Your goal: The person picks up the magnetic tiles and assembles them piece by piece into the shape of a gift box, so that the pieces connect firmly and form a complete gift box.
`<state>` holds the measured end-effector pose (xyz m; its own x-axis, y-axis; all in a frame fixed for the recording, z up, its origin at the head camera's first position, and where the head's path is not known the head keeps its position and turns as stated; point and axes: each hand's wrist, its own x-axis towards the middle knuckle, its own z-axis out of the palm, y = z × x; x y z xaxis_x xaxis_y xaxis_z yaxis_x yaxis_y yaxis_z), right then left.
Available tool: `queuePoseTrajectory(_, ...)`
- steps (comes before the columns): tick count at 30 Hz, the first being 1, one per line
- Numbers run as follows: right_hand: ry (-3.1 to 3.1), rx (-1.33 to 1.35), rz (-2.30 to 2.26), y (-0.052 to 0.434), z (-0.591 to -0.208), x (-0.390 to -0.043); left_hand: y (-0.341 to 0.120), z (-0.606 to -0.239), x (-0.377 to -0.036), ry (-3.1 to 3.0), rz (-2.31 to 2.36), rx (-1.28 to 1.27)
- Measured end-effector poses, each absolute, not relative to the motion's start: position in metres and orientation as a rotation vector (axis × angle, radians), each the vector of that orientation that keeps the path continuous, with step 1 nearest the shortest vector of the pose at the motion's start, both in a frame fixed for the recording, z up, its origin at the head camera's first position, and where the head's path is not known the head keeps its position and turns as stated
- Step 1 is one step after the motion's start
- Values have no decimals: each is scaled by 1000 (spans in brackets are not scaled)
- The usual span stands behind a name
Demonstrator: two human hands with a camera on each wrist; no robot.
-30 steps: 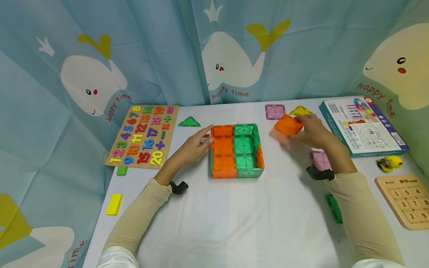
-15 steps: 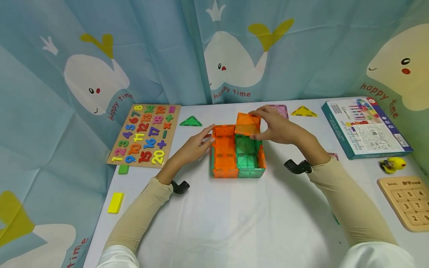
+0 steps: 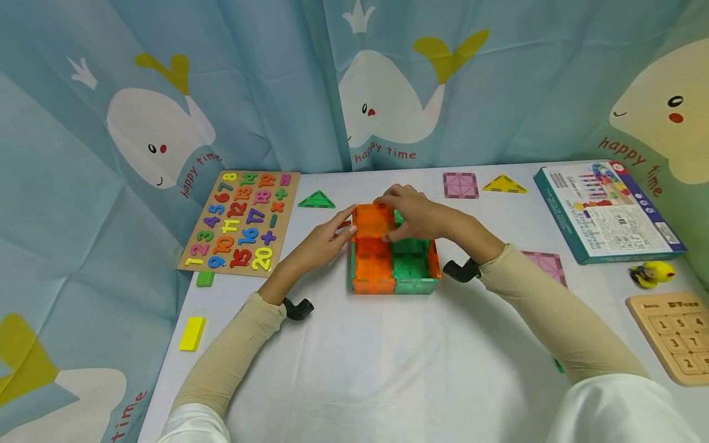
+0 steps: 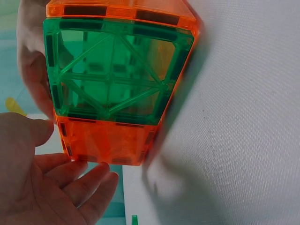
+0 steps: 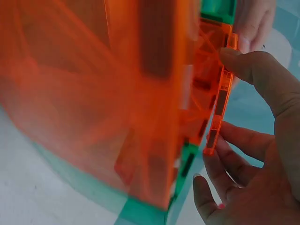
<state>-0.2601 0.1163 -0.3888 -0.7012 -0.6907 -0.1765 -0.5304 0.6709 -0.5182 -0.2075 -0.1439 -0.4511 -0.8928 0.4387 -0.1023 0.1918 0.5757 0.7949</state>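
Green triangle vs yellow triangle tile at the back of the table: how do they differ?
Colour: the green triangle is green, the yellow triangle yellow. Place: the green triangle lies left of the tile box, beside the number board; the yellow triangle lies right of it, next to a pink square. The green one is nearer the left hand. Both lie flat, untouched, and look alike in shape.

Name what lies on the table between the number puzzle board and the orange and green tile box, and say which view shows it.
A green triangle tile lies flat between the number puzzle board and the tile box, near their far ends. The head view shows it.
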Motion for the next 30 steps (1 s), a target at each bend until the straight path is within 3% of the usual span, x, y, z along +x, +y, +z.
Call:
queuePoseTrajectory(18, 2535, -894, -519, 110, -387, -257, -145, -445, -211, 2475, 1208, 526)
queuePoseTrajectory(30, 2509, -824, -612, 143, -372, -263, -141, -440, -210, 2505, 1194, 473)
